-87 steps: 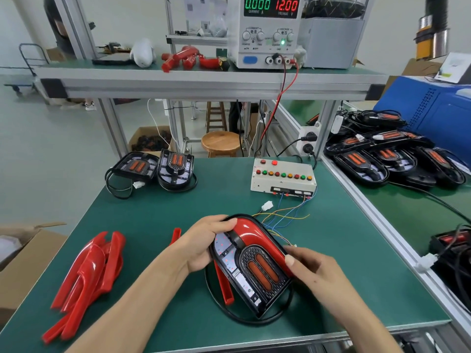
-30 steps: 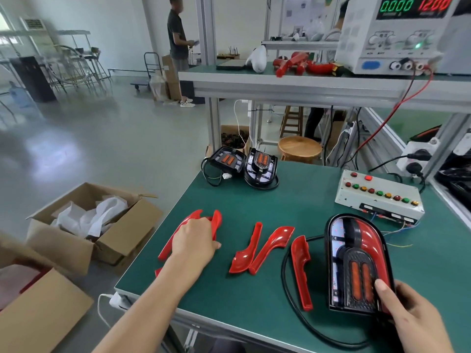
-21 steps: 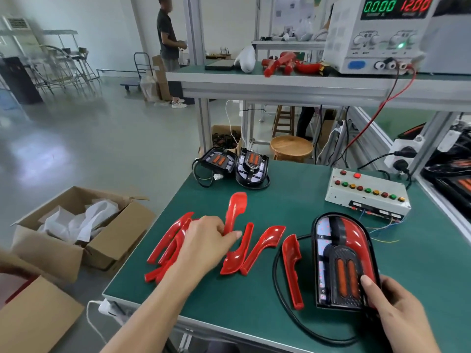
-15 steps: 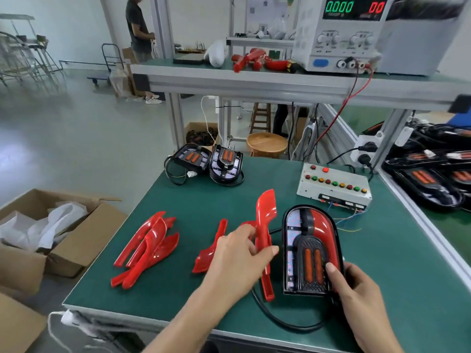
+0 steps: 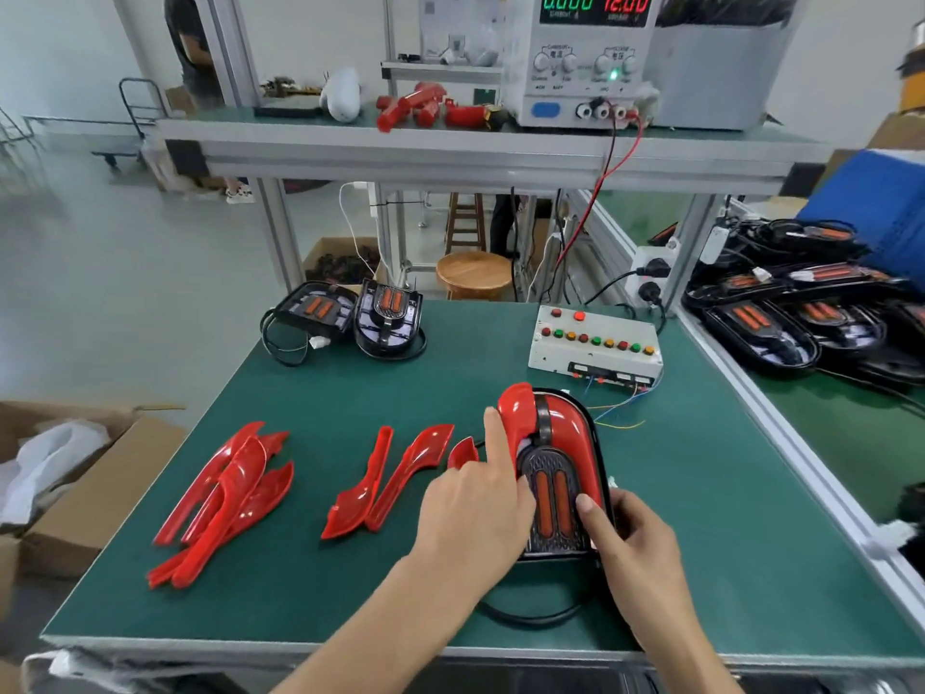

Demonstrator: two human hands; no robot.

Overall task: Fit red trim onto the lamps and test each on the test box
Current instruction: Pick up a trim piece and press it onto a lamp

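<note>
In the head view, the lamp [image 5: 555, 473] lay flat near the front edge of the worktop [image 5: 701, 518], right of its middle, with one red trim already seated on its right shoulder. The left hand [image 5: 475, 513] grasped a second trim piece [image 5: 515, 413] against the lamp's left shoulder, forefinger stretched along the trim's outer edge; how the other fingers lay was hidden behind the hand. The right hand [image 5: 625, 538] gripped the lamp's near right corner, thumb pressed on the dark grille. The trim looked only partly home, its rounded tip standing proud of the housing, so the likely failure was a skewed press: pushing on one end alone could leave the far clips unseated or crack the thin glossy plastic. The lamp could also slide on the smooth green mat if the right hand eased off, and the black cable [image 5: 525, 616] looping past the front edge could snag. Spare trims [image 5: 225, 498] lay heaped toward the front left corner, with more [image 5: 390, 478] just left of the lamp. The test box [image 5: 595, 345] sat behind the lamp, its loose wires trailing toward it, untouched. Two more lamps [image 5: 350, 315] rested at the back left corner. Beyond, a power supply [image 5: 580, 57] stood on the upper shelf, cardboard boxes [image 5: 90, 473] on the floor at left, and a heap of lamps [image 5: 801, 313] on the neighbouring bench.
</note>
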